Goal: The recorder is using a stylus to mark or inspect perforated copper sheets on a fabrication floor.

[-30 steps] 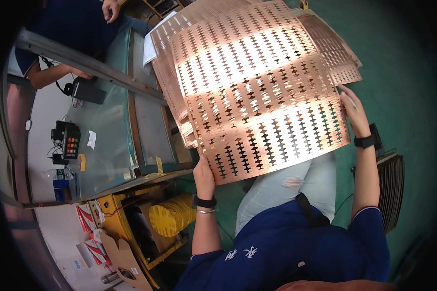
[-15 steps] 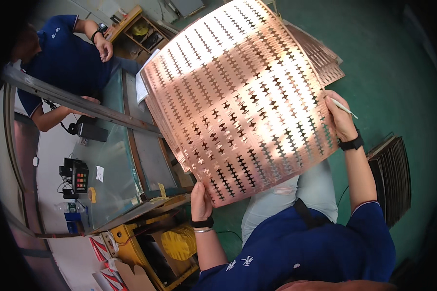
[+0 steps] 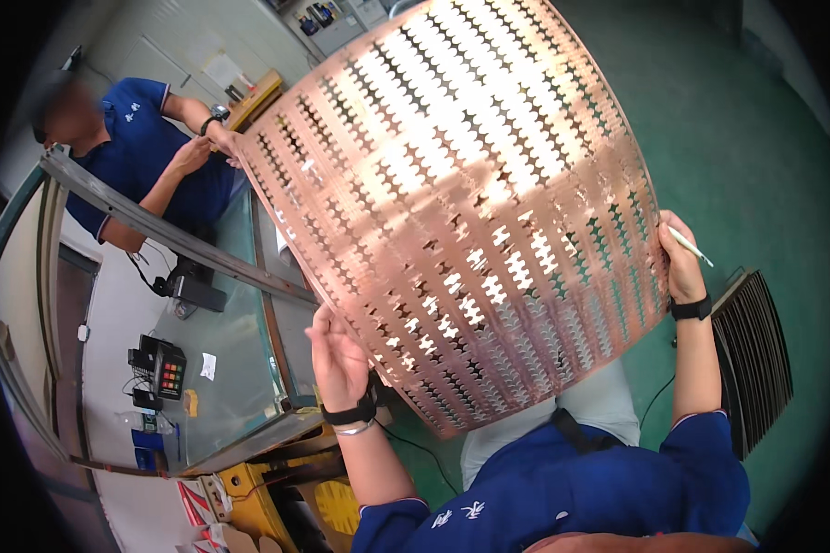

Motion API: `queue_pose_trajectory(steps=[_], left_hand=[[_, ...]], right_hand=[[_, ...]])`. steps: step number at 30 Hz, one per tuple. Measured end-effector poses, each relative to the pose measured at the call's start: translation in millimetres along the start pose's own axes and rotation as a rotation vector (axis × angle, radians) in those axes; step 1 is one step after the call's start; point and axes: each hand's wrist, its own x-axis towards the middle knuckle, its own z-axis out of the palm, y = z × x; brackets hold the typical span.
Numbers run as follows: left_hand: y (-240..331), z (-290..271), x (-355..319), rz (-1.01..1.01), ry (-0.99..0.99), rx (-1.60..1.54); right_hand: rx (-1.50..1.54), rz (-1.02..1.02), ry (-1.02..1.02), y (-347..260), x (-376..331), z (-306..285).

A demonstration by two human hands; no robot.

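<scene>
A large copper-coloured sheet, punched with rows of small star-shaped holes, hangs arched and tilted in front of me. My right hand is closed on its right edge, with a slim white pen-like stick between the fingers. At the lower left edge, my left hand touches or nearly touches the sheet, its fingers loosely apart and palm showing. Near the sheet's far left corner is a co-worker's hand; whether it grips the sheet I cannot tell.
A glass-topped table stands at left behind a metal frame bar. It carries a black device with coloured buttons and a bottle. A dark ribbed stack stands on the green floor at right. Boxes lie lower left.
The sheet has swung up and bowed more. My left hand has moved up along its left edge and its fingers have loosened. The co-worker's hands have come to the sheet's far corner.
</scene>
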Motion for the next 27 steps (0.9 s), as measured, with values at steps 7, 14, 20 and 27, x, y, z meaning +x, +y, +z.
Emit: queue_pose_trajectory(steps=[7, 14, 20, 27], left_hand=[[-7, 28, 5, -0.023, 0.107, 0.171], [-12, 17, -7, -0.006, 0.139, 0.239], [-11, 21, -15, -0.009, 0.179, 0.23], [-16, 17, -19, -0.001, 0.146, 0.255]], right_hand=[[-0.008, 0.03, -0.023, -9, -13, -7], [-0.073, 0.043, -0.006, -11, -20, -10], [-0.112, 0.024, -0.012, -7, -26, -11], [-0.146, -0.015, 0.007, 0, -32, -19]])
